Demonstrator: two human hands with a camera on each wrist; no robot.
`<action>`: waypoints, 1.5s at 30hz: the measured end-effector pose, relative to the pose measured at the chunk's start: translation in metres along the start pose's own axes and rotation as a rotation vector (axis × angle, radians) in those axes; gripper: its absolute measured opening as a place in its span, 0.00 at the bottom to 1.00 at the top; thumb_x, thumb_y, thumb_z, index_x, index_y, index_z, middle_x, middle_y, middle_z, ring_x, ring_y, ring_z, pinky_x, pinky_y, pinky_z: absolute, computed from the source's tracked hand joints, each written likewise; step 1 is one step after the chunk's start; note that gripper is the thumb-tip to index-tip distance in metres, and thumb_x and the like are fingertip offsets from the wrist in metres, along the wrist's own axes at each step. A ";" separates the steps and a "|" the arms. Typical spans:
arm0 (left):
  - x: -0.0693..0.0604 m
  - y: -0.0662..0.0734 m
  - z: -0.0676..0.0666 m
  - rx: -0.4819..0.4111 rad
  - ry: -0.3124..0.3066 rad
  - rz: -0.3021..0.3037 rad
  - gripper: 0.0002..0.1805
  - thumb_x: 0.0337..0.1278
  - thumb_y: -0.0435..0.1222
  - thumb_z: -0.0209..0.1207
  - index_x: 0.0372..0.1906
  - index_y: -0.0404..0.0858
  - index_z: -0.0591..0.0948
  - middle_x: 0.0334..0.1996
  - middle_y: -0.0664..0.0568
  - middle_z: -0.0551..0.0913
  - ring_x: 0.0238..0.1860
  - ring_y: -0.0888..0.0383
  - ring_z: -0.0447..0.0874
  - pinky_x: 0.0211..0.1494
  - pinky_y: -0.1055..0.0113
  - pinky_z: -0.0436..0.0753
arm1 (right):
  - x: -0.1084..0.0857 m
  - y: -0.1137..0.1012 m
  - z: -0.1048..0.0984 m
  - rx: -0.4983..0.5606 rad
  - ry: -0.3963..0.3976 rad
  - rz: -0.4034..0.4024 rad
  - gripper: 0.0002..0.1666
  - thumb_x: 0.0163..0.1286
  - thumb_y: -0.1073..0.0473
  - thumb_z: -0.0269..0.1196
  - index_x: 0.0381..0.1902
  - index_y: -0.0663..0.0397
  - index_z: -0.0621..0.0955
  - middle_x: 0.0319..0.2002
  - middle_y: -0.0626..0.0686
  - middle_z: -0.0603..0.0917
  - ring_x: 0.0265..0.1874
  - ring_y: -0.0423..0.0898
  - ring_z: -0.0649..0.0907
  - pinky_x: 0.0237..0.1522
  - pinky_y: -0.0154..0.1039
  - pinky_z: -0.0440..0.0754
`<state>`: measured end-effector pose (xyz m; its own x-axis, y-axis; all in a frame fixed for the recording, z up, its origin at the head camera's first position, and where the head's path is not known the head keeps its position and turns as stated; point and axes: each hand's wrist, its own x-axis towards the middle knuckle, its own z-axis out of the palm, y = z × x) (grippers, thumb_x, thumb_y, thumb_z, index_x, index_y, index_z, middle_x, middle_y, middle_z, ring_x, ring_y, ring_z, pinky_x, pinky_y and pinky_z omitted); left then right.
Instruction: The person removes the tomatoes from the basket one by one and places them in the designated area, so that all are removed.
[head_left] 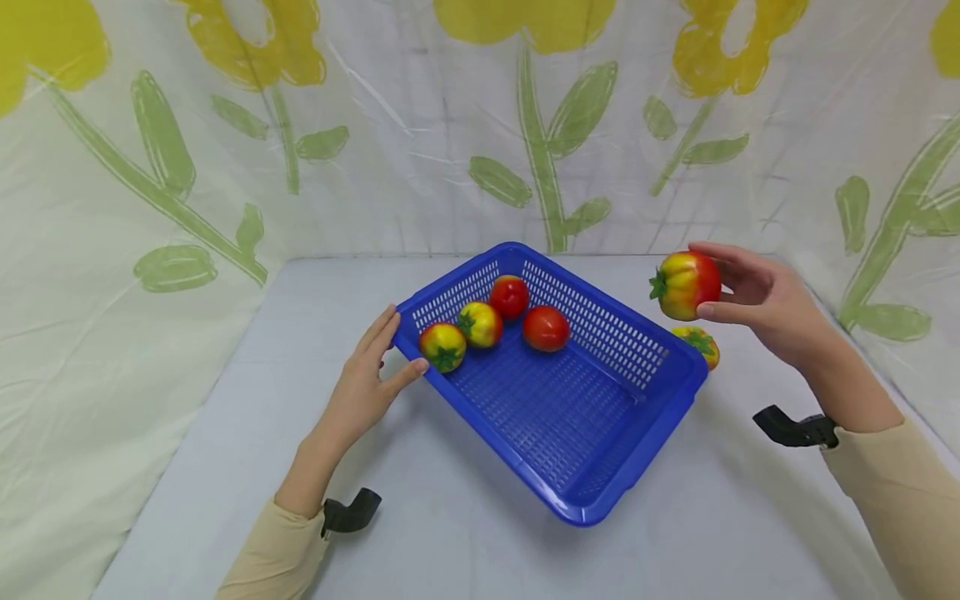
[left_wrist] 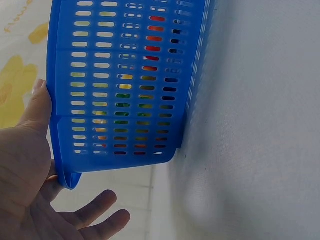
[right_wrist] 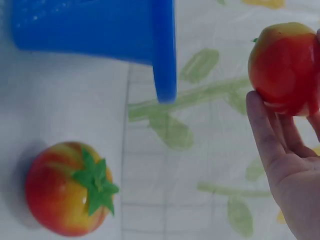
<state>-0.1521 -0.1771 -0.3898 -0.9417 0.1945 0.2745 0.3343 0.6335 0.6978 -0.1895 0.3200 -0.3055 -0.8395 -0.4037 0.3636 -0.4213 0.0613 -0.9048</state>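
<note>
A blue plastic basket (head_left: 525, 462) with slotted walls stands on the table, holding several red and yellow-green tomatoes, such as a red tomato (head_left: 546, 328), toward its left end. My left hand (head_left: 358, 392) holds the rim at the basket's left corner; in the left wrist view its thumb (left_wrist: 40, 107) lies along the edge while two fingers extend free. Right of the basket, my right hand (head_left: 776, 304) grips a red-yellow tomato (head_left: 686, 286) raised above the table, its green leaves facing left. Another red-yellow tomato (right_wrist: 62, 190) sits on the table, partly hidden by the basket in the head view.
The white table (head_left: 247, 475) meets a pale curtain (head_left: 420, 167) with painted yellow flowers at its back and sides. A black wrist mount (head_left: 352, 511) is on the left forearm, and a similar mount (head_left: 795, 427) is on the right.
</note>
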 end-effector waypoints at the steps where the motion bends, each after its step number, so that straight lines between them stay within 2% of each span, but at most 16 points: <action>1: 0.000 0.000 0.000 -0.001 0.000 0.002 0.46 0.63 0.54 0.60 0.78 0.39 0.54 0.78 0.54 0.47 0.74 0.47 0.51 0.62 0.45 0.71 | -0.004 0.002 -0.004 0.026 0.015 -0.010 0.40 0.60 0.86 0.58 0.71 0.66 0.66 0.63 0.63 0.71 0.58 0.50 0.76 0.49 0.37 0.80; 7: 0.001 0.000 0.001 0.003 0.001 -0.002 0.46 0.63 0.54 0.60 0.78 0.40 0.54 0.78 0.55 0.47 0.74 0.47 0.51 0.62 0.45 0.71 | -0.029 0.008 -0.022 0.168 0.105 -0.070 0.39 0.60 0.89 0.52 0.70 0.75 0.63 0.62 0.65 0.70 0.57 0.52 0.76 0.48 0.37 0.81; 13: 0.000 0.002 0.001 0.013 -0.004 -0.017 0.46 0.63 0.54 0.60 0.78 0.40 0.54 0.78 0.55 0.47 0.75 0.47 0.50 0.63 0.46 0.71 | -0.052 0.013 -0.029 0.178 0.242 -0.046 0.38 0.60 0.89 0.52 0.69 0.74 0.64 0.62 0.64 0.70 0.57 0.50 0.76 0.48 0.35 0.80; 18: -0.001 0.002 -0.001 0.015 -0.007 -0.018 0.46 0.64 0.53 0.60 0.78 0.40 0.54 0.78 0.55 0.47 0.75 0.47 0.50 0.63 0.45 0.71 | -0.064 0.020 -0.033 0.211 0.349 -0.074 0.37 0.60 0.89 0.52 0.69 0.74 0.65 0.62 0.63 0.71 0.57 0.50 0.75 0.51 0.34 0.77; 26: -0.001 0.001 -0.001 0.016 -0.005 -0.007 0.46 0.64 0.53 0.60 0.78 0.39 0.54 0.78 0.55 0.47 0.75 0.47 0.50 0.63 0.46 0.71 | -0.071 0.036 -0.043 0.213 0.429 -0.065 0.37 0.60 0.89 0.53 0.68 0.73 0.66 0.61 0.62 0.72 0.56 0.49 0.75 0.52 0.33 0.76; 34: -0.001 0.000 0.000 0.011 -0.008 -0.012 0.46 0.64 0.54 0.59 0.78 0.41 0.54 0.78 0.55 0.46 0.75 0.48 0.48 0.63 0.45 0.70 | -0.084 0.062 -0.058 0.244 0.496 0.051 0.35 0.61 0.86 0.56 0.66 0.66 0.70 0.58 0.54 0.75 0.54 0.43 0.77 0.50 0.28 0.76; 39: -0.001 0.001 -0.001 0.012 -0.012 -0.012 0.46 0.64 0.54 0.59 0.78 0.41 0.53 0.78 0.56 0.46 0.75 0.49 0.48 0.64 0.46 0.70 | -0.091 0.074 -0.065 0.278 0.502 0.127 0.35 0.62 0.85 0.58 0.66 0.60 0.70 0.56 0.51 0.76 0.50 0.39 0.79 0.48 0.27 0.78; 42: -0.001 0.001 -0.001 0.014 -0.013 -0.016 0.46 0.64 0.54 0.59 0.78 0.41 0.53 0.78 0.56 0.46 0.75 0.49 0.48 0.64 0.46 0.70 | -0.094 0.080 -0.068 0.235 0.485 0.193 0.38 0.63 0.82 0.59 0.69 0.55 0.70 0.56 0.48 0.75 0.50 0.36 0.79 0.47 0.25 0.77; 45: -0.001 0.002 -0.001 0.015 -0.016 -0.019 0.46 0.64 0.54 0.59 0.78 0.41 0.53 0.78 0.56 0.46 0.75 0.48 0.48 0.64 0.46 0.69 | -0.096 0.085 -0.070 0.132 0.475 0.261 0.39 0.64 0.79 0.62 0.71 0.51 0.69 0.58 0.46 0.74 0.52 0.33 0.75 0.46 0.21 0.75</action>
<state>-0.1505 -0.1771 -0.3878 -0.9484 0.1942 0.2507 0.3158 0.6483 0.6928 -0.1687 0.4282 -0.4013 -0.9855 0.0675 0.1557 -0.1575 -0.0226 -0.9873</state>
